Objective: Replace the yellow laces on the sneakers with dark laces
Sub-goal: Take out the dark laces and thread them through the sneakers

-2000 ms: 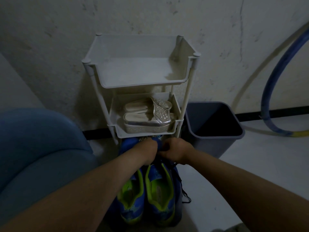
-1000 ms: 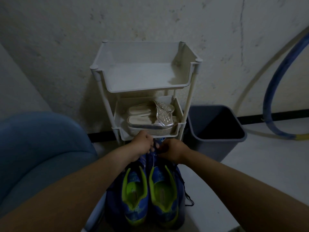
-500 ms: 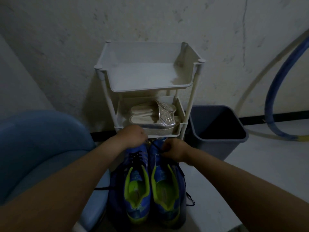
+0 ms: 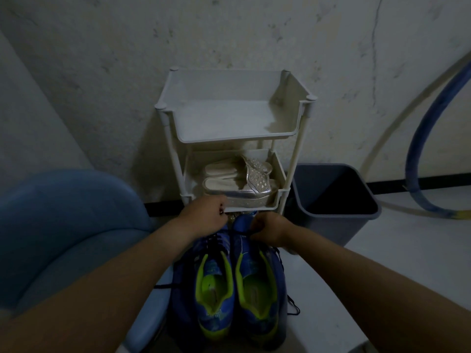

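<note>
Two blue sneakers with neon-yellow lining lie side by side, toes toward the rack: the left sneaker (image 4: 215, 284) and the right sneaker (image 4: 257, 281). Dark laces (image 4: 220, 238) run through their fronts, and loose dark ends hang out at the right (image 4: 293, 308) and left. My left hand (image 4: 206, 216) has curled fingers over the left sneaker's toe end. My right hand (image 4: 270, 229) grips the front of the right sneaker at the lacing. What the fingertips pinch is hidden in the dim light. No yellow lace is in view.
A white three-tier plastic rack (image 4: 290, 135) stands against the wall right behind the sneakers, with silver sandals (image 4: 237, 183) on its middle shelf. A dark grey bin (image 4: 321, 217) stands at its right, a blue seat (image 4: 63, 225) at the left, and a blue hoop (image 4: 418, 159) leans at the far right.
My hands, pressed together at the sneakers' toes two seconds ago, have drawn apart, the left one going up and left. More of the sneakers' laced fronts now shows.
</note>
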{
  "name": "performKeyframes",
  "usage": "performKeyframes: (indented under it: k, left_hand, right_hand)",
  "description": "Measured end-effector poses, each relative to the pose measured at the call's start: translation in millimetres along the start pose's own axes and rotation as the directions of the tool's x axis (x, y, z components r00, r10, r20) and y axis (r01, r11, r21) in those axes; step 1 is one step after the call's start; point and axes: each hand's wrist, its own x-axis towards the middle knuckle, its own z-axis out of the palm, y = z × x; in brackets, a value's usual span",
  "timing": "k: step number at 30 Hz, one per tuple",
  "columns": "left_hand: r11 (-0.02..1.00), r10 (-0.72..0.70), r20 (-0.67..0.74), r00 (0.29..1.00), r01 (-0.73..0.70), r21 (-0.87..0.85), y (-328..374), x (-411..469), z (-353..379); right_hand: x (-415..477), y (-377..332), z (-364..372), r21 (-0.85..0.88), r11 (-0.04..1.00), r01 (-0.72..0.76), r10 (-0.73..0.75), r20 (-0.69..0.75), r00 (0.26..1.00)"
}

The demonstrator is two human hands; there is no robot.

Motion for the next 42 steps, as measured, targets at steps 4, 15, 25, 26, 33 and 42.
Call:
performKeyframes:
  k: [4,15,25,26,33,42]
  left_hand:
    - [0.972,-0.044,0.253,0.967,-0.018,0.236,-1,-2,10]
    - [0.909,-0.196,0.057,0.979,0.159,0.386,11,10,3]
    - [0.926,-0.293,0.15,0.944,0.241,0.291,-6,10,0]
    - [0.914,-0.312,0.124,0.942,0.262,0.308,-8,9,-4]
    - [0.833,-0.389,0.082,0.918,0.312,0.457,-8,4,-19]
    - [0.63,-0.258,0.156,0.953,0.288,-0.721,23,10,-39]
  right_hand:
    - [0,2,-6,0.034,0.998,-0.052,0.052,0.012,0.999]
    - [-7,14,-5,0.124,0.973,-0.195,0.178,0.133,0.975]
    - [1,17,-9,-0.098,0.987,-0.125,0.121,-0.046,0.992]
    - [3,19,-9,-0.118,0.984,-0.136,0.128,-0.073,0.989]
    - [3,12,-10,-0.169,0.982,-0.08,0.062,-0.112,0.992]
    - [7,-36,-4,0.251,0.94,0.232,-0.224,-0.063,0.973]
